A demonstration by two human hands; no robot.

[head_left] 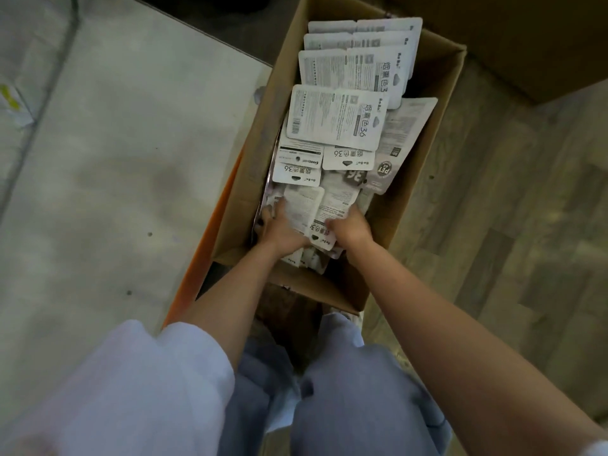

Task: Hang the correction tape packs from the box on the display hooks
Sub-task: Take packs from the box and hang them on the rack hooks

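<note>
An open cardboard box (424, 133) stands on the floor in front of me, filled with several white and grey correction tape packs (335, 116) lying flat and overlapping. Both my hands reach into the box's near end. My left hand (279, 225) grips the left side of a small stack of packs (312, 209). My right hand (350, 225) grips the right side of the same stack. No display hooks are in view.
A pale grey surface (115, 159) with an orange edge (204, 251) runs along the left of the box. Wood-look flooring (510, 225) lies to the right. Another cardboard flap (543, 44) sits at the top right. My legs in light trousers fill the bottom.
</note>
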